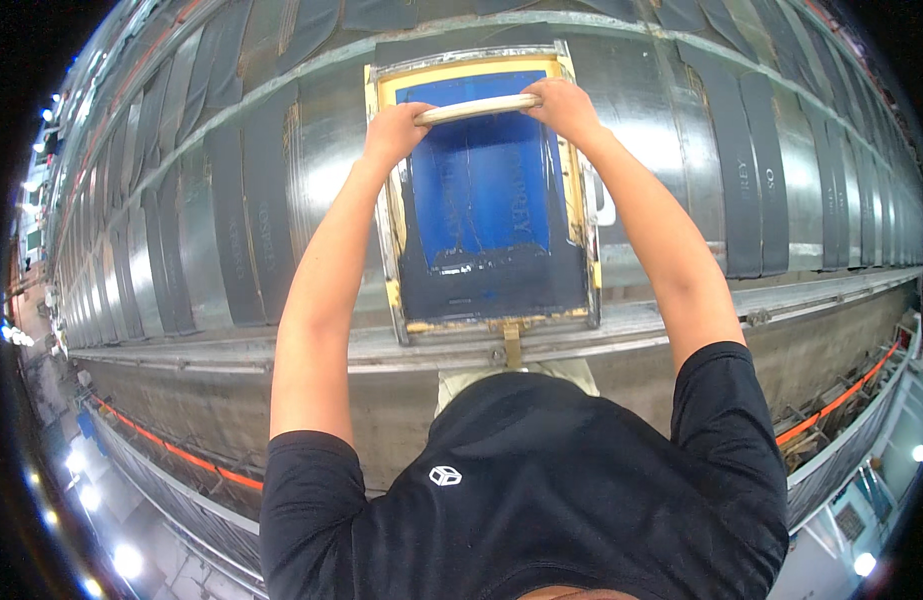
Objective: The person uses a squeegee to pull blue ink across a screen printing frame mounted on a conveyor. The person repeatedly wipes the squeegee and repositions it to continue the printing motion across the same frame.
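Observation:
Both hands grip a pale squeegee [478, 107] by its ends. My left hand [395, 130] closes round its left end, and my right hand [562, 108] holds its right end. The bar lies across the far part of a screen-printing frame [579, 215], tilted slightly, its right end farther away. Inside the frame is a blue mesh [486, 200] with faint lettering and a yellow border at the far end. Dark ink [491, 295] covers the near part of the screen. The squeegee's lower edge is hard to make out.
The frame rests on a long shiny printing table [646, 140]. Dark fabric panels [249, 205] lie in rows on both sides. A metal rail [681, 310] runs along the near edge, with a bracket [512, 345] at the frame's front. Below it, orange strips [176, 448] follow the table's side.

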Tool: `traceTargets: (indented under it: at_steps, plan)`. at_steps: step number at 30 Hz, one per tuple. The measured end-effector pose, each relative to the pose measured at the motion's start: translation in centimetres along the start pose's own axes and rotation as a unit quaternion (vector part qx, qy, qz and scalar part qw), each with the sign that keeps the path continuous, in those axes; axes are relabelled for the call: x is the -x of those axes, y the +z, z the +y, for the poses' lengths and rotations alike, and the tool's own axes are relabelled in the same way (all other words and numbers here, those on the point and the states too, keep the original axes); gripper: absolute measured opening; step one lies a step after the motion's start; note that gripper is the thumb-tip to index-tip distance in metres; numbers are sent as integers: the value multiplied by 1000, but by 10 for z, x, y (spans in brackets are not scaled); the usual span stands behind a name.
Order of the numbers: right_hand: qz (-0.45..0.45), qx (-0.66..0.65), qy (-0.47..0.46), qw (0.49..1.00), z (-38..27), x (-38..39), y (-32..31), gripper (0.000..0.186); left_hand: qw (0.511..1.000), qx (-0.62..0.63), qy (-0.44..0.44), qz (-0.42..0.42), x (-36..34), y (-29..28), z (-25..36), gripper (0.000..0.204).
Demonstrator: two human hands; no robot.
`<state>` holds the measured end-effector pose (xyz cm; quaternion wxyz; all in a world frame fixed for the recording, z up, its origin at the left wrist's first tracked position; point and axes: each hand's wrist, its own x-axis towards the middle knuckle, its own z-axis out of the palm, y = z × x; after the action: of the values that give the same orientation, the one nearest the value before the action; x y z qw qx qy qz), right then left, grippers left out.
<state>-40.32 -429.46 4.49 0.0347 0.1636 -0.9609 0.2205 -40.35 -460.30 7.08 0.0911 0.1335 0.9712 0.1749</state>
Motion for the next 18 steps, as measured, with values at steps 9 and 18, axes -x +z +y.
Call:
traceTargets:
  at_steps: [9, 18]
  plan:
    - [-50, -34, 70, 996, 34, -62, 3, 33, 1000, -16, 11, -24, -88, 1, -20, 39]
    - [-64, -65, 44, 995, -9, 79, 8, 34, 995, 3, -32, -95, 46, 25, 20, 46]
